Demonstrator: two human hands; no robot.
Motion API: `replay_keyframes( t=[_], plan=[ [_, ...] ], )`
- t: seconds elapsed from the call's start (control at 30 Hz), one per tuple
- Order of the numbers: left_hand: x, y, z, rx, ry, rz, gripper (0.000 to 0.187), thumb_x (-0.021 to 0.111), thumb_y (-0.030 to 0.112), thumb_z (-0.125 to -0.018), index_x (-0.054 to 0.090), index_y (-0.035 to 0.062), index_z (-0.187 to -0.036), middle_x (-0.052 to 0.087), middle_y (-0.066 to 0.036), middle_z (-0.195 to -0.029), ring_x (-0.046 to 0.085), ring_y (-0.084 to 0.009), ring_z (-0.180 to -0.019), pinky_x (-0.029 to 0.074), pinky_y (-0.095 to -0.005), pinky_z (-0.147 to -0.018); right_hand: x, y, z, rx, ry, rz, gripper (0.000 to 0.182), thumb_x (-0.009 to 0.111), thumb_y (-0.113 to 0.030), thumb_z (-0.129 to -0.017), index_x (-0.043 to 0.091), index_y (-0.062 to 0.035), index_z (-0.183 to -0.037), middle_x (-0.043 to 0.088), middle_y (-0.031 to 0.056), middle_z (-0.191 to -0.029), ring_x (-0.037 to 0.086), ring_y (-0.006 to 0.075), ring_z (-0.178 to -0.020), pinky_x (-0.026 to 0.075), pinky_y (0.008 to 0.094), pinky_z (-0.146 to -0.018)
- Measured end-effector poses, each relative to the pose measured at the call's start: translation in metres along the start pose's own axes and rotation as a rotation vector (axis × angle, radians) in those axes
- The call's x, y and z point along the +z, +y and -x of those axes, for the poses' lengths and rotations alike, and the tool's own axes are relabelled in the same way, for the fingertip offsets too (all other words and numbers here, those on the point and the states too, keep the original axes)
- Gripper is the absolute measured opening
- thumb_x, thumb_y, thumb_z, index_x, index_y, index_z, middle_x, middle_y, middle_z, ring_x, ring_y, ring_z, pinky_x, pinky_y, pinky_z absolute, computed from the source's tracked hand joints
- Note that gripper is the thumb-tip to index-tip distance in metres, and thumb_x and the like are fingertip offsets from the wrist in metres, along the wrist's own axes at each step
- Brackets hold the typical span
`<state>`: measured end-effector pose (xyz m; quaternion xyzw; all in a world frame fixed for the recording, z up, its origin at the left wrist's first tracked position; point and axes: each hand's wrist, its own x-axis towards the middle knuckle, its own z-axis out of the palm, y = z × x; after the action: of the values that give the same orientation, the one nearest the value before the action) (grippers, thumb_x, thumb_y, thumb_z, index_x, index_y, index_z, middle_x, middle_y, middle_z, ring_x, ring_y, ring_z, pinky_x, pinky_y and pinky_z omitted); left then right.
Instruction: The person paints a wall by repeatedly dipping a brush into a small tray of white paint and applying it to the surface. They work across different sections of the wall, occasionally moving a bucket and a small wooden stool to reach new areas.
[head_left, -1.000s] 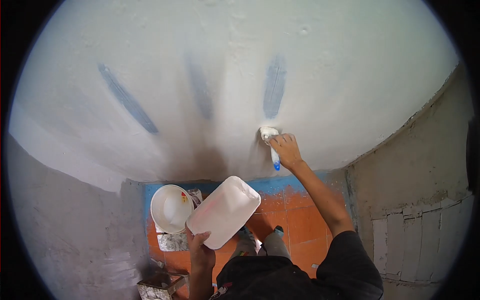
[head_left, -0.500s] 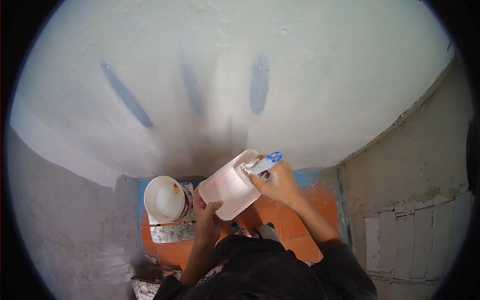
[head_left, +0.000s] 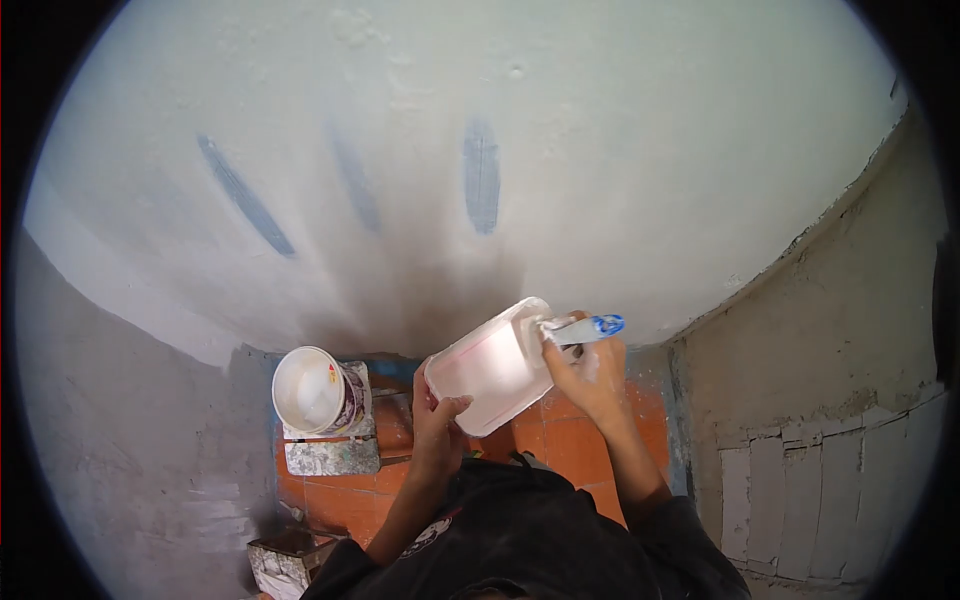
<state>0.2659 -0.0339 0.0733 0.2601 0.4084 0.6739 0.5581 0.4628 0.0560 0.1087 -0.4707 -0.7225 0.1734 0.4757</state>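
My left hand (head_left: 438,422) grips the lower left side of a shallow white tray (head_left: 485,370), thumb over its rim and fingers behind. The tray is tilted, its inside facing up. My right hand (head_left: 592,378) is closed round a hand tool (head_left: 590,330) with a pale, blue-ended handle pointing up and right. White paste smears the tool where it meets the tray's far right end; its working end is hidden. Close beyond the tray rises a pale wall (head_left: 620,180) with several blue-grey streaks.
A white bucket (head_left: 308,392) holding something white stands on a paint-spattered stool (head_left: 332,457) at left. Below it sits a spattered box (head_left: 283,565). Rough grey walls (head_left: 810,350) close in on both sides, above an orange tiled floor (head_left: 575,450).
The tray and both hands have shifted right in view. The tool's handle leans more to the right and lies flatter. The view itself has shifted slightly.
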Motion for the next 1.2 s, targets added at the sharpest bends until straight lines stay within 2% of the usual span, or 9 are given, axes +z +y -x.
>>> replay_keyframes(
  t=[0.1,0.2,0.23,0.43,0.53,0.77,0.87,1.03,1.2],
  plan=[
    [0.022,-0.006,0.005,0.005,0.011,0.009,0.068,0.059,0.001,-0.075,0.038,0.0033,-0.140,0.051,-0.011,-0.129,0.053,-0.0238,-0.123,0.046,-0.0400,-0.106,-0.017,0.022,-0.002,0.083,0.097,-0.024,0.019,0.073,-0.019,-0.081,0.069,-0.0019,-0.089,0.069,0.0150,-0.076,0.068,0.0312,-0.066,0.053,0.0389,-0.060],
    [0.039,-0.013,0.010,-0.007,0.034,0.011,0.067,0.059,0.005,-0.076,0.038,0.0029,-0.139,0.051,-0.013,-0.129,0.053,-0.0247,-0.124,0.046,-0.0402,-0.106,-0.029,0.040,-0.004,0.167,0.142,-0.102,0.016,0.075,-0.012,-0.085,0.067,0.0010,-0.080,0.061,0.0038,-0.063,0.052,0.0087,-0.055,0.040,0.0274,-0.051],
    [0.044,-0.017,0.011,-0.007,0.042,-0.011,0.067,0.060,0.009,-0.076,0.038,0.0026,-0.139,0.052,-0.014,-0.129,0.053,-0.0255,-0.124,0.046,-0.0405,-0.106,-0.033,0.046,-0.004,0.211,0.126,-0.160,0.017,0.074,-0.013,-0.087,0.066,0.0016,-0.081,0.060,0.0013,-0.066,0.051,0.0062,-0.058,0.038,0.0267,-0.051],
    [0.060,-0.035,0.014,-0.002,0.048,-0.040,0.067,0.060,0.012,-0.077,0.038,0.0026,-0.140,0.051,-0.015,-0.130,0.053,-0.0269,-0.125,0.046,-0.0412,-0.106,-0.036,0.082,0.005,0.293,0.185,-0.493,0.016,0.073,-0.013,-0.091,0.066,0.0004,-0.086,0.062,-0.0008,-0.076,0.051,0.0047,-0.066,0.040,0.0243,-0.057],
    [0.066,-0.045,0.016,-0.004,0.064,-0.026,0.068,0.060,0.012,-0.077,0.038,0.0027,-0.140,0.051,-0.015,-0.130,0.053,-0.0273,-0.125,0.046,-0.0416,-0.106,-0.042,0.089,0.006,0.338,0.218,-0.522,0.015,0.073,-0.012,-0.090,0.066,0.0005,-0.084,0.062,0.0007,-0.074,0.053,0.0061,-0.067,0.043,0.0254,-0.059],
    [0.062,-0.066,0.024,-0.016,0.100,-0.033,0.063,0.058,0.005,-0.075,0.042,0.0044,-0.135,0.055,-0.013,-0.124,0.058,-0.0239,-0.117,0.053,-0.0386,-0.097,-0.057,0.131,0.005,0.420,0.303,-0.522,0.021,0.074,-0.020,-0.092,0.065,-0.0038,-0.083,0.058,-0.0036,-0.073,0.047,0.0041,-0.065,0.037,0.0243,-0.057],
    [0.071,-0.061,0.028,-0.037,0.105,0.008,0.062,0.058,0.006,-0.074,0.043,0.0044,-0.134,0.056,-0.013,-0.122,0.058,-0.0232,-0.116,0.053,-0.0382,-0.097,-0.058,0.147,0.004,0.492,0.257,-0.533,0.018,0.072,-0.015,-0.092,0.065,-0.0017,-0.083,0.057,-0.0046,-0.073,0.045,0.0036,-0.064,0.036,0.0239,-0.056],
    [0.066,-0.061,0.019,-0.011,0.095,-0.067,0.067,0.059,0.013,-0.074,0.040,0.0035,-0.138,0.052,-0.015,-0.129,0.053,-0.0273,-0.124,0.047,-0.0410,-0.103,-0.058,0.142,0.003,0.658,0.308,-0.859,0.015,0.075,-0.016,-0.091,0.065,-0.0045,-0.094,0.063,-0.0015,-0.082,0.052,0.0051,-0.071,0.041,0.0234,-0.062],
    [0.068,-0.055,0.004,-0.004,0.048,-0.067,0.066,0.061,0.013,-0.074,0.041,0.0032,-0.137,0.053,-0.015,-0.129,0.055,-0.0273,-0.122,0.049,-0.0410,-0.101,-0.060,0.150,-0.005,0.670,0.159,-0.940,0.020,0.077,-0.020,-0.089,0.065,-0.0057,-0.097,0.067,0.0017,-0.087,0.060,0.0074,-0.072,0.046,0.0251,-0.064]
  ],
)
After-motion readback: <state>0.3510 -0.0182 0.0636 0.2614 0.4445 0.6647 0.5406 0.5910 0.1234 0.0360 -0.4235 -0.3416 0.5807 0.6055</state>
